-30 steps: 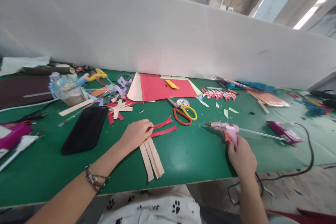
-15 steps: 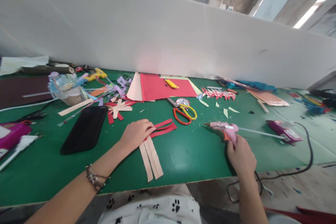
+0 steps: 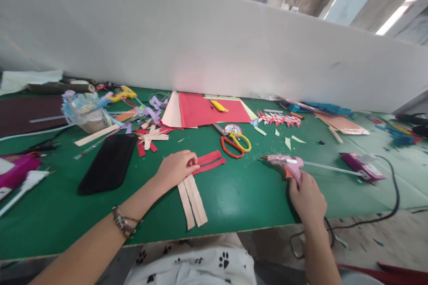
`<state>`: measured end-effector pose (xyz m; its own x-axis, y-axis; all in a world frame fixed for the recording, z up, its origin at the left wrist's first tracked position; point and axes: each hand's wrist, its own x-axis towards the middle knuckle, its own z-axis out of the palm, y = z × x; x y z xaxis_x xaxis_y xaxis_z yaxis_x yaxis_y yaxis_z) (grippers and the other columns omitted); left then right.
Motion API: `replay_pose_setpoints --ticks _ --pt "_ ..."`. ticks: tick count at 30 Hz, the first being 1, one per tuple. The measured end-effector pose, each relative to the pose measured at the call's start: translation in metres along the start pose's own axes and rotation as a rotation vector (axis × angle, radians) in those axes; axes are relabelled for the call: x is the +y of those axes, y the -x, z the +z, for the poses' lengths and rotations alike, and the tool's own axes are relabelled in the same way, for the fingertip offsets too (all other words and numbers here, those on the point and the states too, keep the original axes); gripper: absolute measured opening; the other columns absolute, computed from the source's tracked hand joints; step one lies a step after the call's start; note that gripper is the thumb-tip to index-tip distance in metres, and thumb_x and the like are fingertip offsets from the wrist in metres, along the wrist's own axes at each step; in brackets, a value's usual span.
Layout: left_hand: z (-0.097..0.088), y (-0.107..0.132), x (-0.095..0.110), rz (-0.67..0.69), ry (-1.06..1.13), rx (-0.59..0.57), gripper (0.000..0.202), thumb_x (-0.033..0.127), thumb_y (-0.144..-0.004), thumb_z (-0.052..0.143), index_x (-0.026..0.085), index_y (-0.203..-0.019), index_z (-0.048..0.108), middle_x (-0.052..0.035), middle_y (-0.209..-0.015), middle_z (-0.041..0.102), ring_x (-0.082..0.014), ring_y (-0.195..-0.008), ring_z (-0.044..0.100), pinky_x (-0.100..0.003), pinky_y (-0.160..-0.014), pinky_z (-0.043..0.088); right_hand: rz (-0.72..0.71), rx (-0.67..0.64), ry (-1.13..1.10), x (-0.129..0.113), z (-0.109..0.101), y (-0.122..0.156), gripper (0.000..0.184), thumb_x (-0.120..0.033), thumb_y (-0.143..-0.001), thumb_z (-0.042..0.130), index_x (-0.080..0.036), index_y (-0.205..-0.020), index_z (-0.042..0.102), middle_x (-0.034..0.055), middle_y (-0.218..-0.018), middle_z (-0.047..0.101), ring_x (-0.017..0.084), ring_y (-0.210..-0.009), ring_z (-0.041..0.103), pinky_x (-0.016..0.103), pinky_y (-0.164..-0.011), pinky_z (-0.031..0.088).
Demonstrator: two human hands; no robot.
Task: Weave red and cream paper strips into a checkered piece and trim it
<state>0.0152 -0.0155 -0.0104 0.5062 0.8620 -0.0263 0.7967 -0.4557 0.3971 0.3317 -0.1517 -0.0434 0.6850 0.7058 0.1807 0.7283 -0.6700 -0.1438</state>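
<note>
My left hand (image 3: 176, 168) rests on the green table (image 3: 240, 198) with its fingers curled onto the near ends of the red paper strips (image 3: 210, 161). Several beige paper strips (image 3: 192, 201) lie just below that hand, running toward the table's front edge. My right hand (image 3: 306, 199) is closed round the handle of a pink glue gun (image 3: 286, 164), whose nozzle points left and rests near the table. A clear glue stick sticks out of its back to the right.
Red-and-yellow scissors (image 3: 235, 143) lie between the hands, farther back. Red and beige paper sheets (image 3: 207, 109) lie by the white wall. A black pouch (image 3: 109, 163) lies to the left, a purple box (image 3: 359, 164) to the right. A black cable (image 3: 393, 205) hangs over the front edge.
The red strips under my left hand have shifted and drawn closer together. My right hand and the glue gun have barely moved.
</note>
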Motion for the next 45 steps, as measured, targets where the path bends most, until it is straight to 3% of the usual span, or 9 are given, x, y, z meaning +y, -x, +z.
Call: replay_pose_setpoints --ticks 16,27,30,33,38,42,45 --pt "0.002 -0.002 -0.008 0.058 0.112 0.008 0.022 0.037 -0.082 0.049 0.019 -0.075 0.061 -0.0002 -0.075 0.059 -0.0148 -0.066 0.055 -0.023 -0.053 0.033 -0.022 0.040 -0.003 0.001 0.001 0.000 0.033 -0.032 -0.088 0.032 -0.016 -0.113 0.048 0.0118 -0.110 0.057 0.021 -0.078 0.058 0.029 -0.053 0.034" --pt "-0.004 0.002 -0.003 0.156 -0.120 -0.046 0.020 0.032 -0.088 0.043 0.020 -0.080 0.058 -0.0001 -0.080 0.059 -0.0132 -0.064 0.056 -0.021 -0.052 0.033 0.003 0.001 0.024 -0.002 -0.002 0.001 0.032 -0.033 -0.089 0.031 -0.017 -0.110 0.049 0.0091 -0.110 0.057 0.020 -0.076 0.059 0.027 -0.051 0.030" --pt "-0.009 -0.006 0.000 0.250 -0.145 -0.076 0.023 0.031 -0.090 0.040 0.020 -0.087 0.060 -0.0018 -0.089 0.059 -0.0130 -0.069 0.057 -0.020 -0.054 0.035 -0.003 -0.001 0.025 -0.003 -0.002 0.001 0.031 -0.033 -0.090 0.031 -0.017 -0.110 0.048 0.0085 -0.109 0.057 0.019 -0.077 0.059 0.027 -0.051 0.030" --pt "-0.009 -0.021 0.004 0.396 -0.145 -0.085 0.030 0.027 -0.093 0.032 0.022 -0.106 0.058 -0.0036 -0.097 0.056 -0.0125 -0.075 0.057 -0.019 -0.058 0.037 -0.009 0.005 0.026 -0.003 -0.001 0.001 0.031 -0.033 -0.090 0.031 -0.017 -0.111 0.048 0.0083 -0.109 0.057 0.019 -0.077 0.058 0.027 -0.051 0.031" --pt "-0.001 -0.048 0.012 0.503 -0.182 -0.120 0.036 0.030 -0.092 0.036 0.027 -0.127 0.046 -0.0033 -0.095 0.053 -0.0107 -0.063 0.052 -0.020 -0.052 0.034 -0.022 0.035 0.008 -0.003 0.001 0.002 0.031 -0.029 -0.089 0.033 -0.017 -0.113 0.048 0.0091 -0.106 0.056 0.018 -0.076 0.058 0.026 -0.051 0.032" --pt "0.002 -0.059 0.016 0.528 -0.192 -0.190 0.034 0.025 -0.090 0.039 0.025 -0.122 0.051 -0.0046 -0.101 0.052 -0.0125 -0.070 0.055 -0.020 -0.053 0.034 -0.038 0.045 -0.007 -0.003 0.002 0.002 0.030 -0.028 -0.088 0.035 -0.017 -0.113 0.049 0.0091 -0.103 0.056 0.017 -0.074 0.057 0.025 -0.050 0.032" --pt "0.003 -0.061 0.016 0.545 -0.140 -0.171 0.030 0.026 -0.090 0.039 0.023 -0.115 0.056 -0.0045 -0.102 0.054 -0.0139 -0.076 0.057 -0.020 -0.057 0.036 -0.044 0.036 -0.002 -0.003 0.002 0.002 0.030 -0.028 -0.089 0.033 -0.017 -0.112 0.049 0.0083 -0.103 0.057 0.018 -0.074 0.057 0.025 -0.050 0.031"
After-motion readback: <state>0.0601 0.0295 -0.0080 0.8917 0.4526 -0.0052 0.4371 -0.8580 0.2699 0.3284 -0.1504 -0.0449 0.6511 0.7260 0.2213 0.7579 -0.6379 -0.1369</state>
